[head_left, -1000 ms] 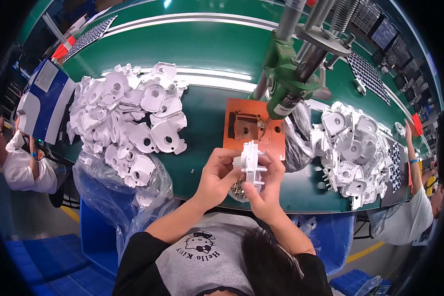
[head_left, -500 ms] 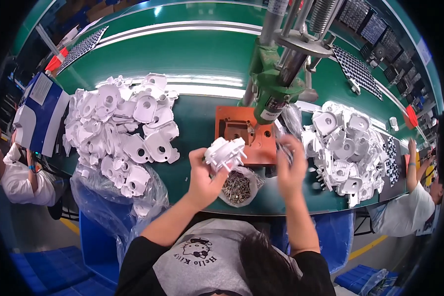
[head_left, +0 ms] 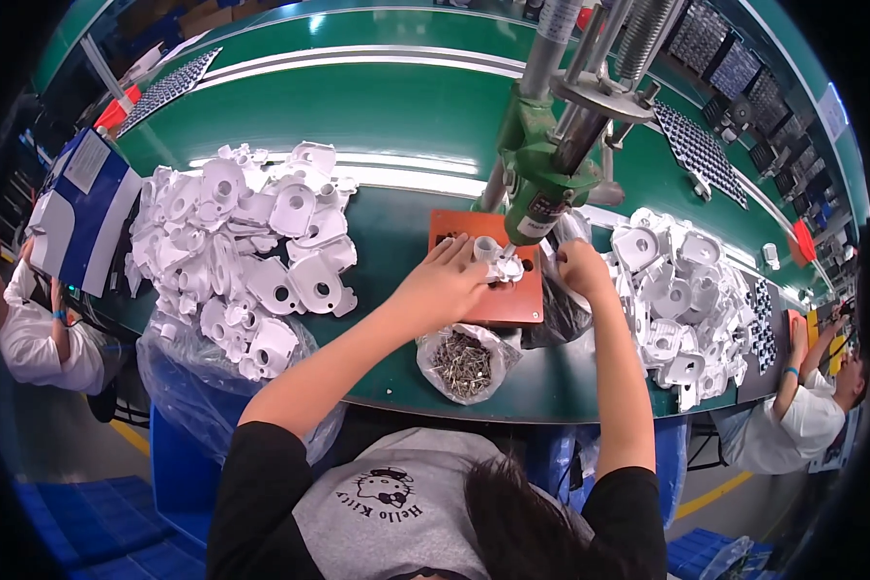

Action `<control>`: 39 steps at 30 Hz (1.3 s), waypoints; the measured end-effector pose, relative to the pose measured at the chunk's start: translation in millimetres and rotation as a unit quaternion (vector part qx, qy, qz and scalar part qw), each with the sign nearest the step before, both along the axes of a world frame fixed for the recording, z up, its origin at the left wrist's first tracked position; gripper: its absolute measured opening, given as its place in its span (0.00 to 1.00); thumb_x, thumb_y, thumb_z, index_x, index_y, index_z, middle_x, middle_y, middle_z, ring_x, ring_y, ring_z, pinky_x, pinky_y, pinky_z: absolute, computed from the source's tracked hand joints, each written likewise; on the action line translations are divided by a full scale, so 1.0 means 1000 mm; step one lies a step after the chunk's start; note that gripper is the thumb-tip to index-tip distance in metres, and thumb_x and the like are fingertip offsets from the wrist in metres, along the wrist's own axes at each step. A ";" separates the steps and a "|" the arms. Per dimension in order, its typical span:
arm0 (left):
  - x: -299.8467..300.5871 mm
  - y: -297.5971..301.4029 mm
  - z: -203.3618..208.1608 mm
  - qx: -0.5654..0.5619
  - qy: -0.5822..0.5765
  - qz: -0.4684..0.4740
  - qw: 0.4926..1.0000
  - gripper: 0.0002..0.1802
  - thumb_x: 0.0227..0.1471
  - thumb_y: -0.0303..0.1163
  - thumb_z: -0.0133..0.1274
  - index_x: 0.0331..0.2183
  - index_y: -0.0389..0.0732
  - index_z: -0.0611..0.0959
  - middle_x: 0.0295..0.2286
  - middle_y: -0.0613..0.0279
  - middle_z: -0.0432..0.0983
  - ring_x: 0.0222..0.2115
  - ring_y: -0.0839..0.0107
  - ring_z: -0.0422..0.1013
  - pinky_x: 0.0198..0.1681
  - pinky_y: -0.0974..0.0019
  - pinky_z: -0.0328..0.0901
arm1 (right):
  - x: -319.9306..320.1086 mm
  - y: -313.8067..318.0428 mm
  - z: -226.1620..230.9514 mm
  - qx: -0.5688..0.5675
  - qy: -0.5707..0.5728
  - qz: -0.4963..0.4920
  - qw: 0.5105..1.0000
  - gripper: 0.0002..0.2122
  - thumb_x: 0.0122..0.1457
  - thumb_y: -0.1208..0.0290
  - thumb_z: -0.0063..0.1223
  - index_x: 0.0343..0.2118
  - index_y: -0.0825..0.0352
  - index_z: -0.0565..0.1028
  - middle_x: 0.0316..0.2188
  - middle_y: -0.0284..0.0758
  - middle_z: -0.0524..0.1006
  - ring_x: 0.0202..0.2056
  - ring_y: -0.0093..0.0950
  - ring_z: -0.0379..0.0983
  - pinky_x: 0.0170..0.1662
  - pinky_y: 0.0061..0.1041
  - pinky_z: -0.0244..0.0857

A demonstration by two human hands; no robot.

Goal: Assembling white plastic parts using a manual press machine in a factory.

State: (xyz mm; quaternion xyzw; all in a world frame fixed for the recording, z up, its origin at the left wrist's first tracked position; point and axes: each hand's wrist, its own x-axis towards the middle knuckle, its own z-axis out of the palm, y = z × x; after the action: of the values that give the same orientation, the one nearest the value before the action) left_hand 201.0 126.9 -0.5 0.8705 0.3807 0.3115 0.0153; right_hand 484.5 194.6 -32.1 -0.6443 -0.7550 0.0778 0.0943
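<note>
My left hand (head_left: 447, 280) lies over a white plastic part (head_left: 500, 263) on the orange fixture block (head_left: 508, 307), fingers around the part's left side. Right above it stands the head of a green press (head_left: 541, 184); its metal tip comes down at the part. My right hand (head_left: 584, 271) is closed in a fist just right of the block, beside the press; what it grips, if anything, is hidden. Below the block sits an open clear bag (head_left: 425, 360) of small metal pins (head_left: 462, 367).
Heaps of white plastic parts lie at left (head_left: 222, 232) and right (head_left: 681, 290). A dark plastic bag (head_left: 563, 324) rests beside the block. A blue-and-white machine (head_left: 87, 217) stands far left. Blue bins (head_left: 188, 464) are below the table edge. Other people (head_left: 43, 338) sit at both sides.
My left hand has carried the white plastic part forward and set it on the orange block. My right hand has moved slightly up and closed. The press looks much the same.
</note>
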 end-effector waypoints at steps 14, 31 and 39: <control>-0.005 -0.006 -0.005 -0.028 -0.036 -0.036 0.998 0.11 0.47 0.34 0.54 0.31 0.37 0.75 0.50 0.39 0.64 0.55 0.47 0.58 0.59 0.50 0.53 | -0.054 -0.046 0.047 0.024 0.370 0.100 0.923 0.07 0.51 0.75 0.56 0.30 0.71 0.75 0.36 0.38 0.67 0.41 0.33 0.65 0.48 0.28 0.59; 0.001 -0.006 -0.013 -0.009 -0.097 -0.004 0.995 0.14 0.42 0.36 0.56 0.30 0.37 0.75 0.45 0.41 0.70 0.51 0.48 0.63 0.57 0.50 0.55 | -0.055 0.006 0.053 -0.236 0.347 0.187 0.888 0.06 0.48 0.77 0.58 0.31 0.68 0.77 0.32 0.34 0.78 0.36 0.27 0.74 0.43 0.26 0.66; 0.000 -0.005 -0.013 -0.005 -0.126 -0.002 0.992 0.11 0.42 0.33 0.55 0.29 0.37 0.76 0.43 0.41 0.71 0.50 0.48 0.65 0.57 0.50 0.56 | -0.074 -0.021 0.049 -0.128 0.354 0.090 0.922 0.12 0.48 0.80 0.58 0.35 0.67 0.68 0.29 0.25 0.68 0.32 0.17 0.65 0.36 0.20 0.60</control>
State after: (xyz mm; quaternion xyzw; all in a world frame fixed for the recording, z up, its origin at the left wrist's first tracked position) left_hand 200.8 122.0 -13.7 0.8251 0.3757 0.4163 0.0681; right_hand 410.3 174.0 16.9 -0.5107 -0.7107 0.4051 0.2645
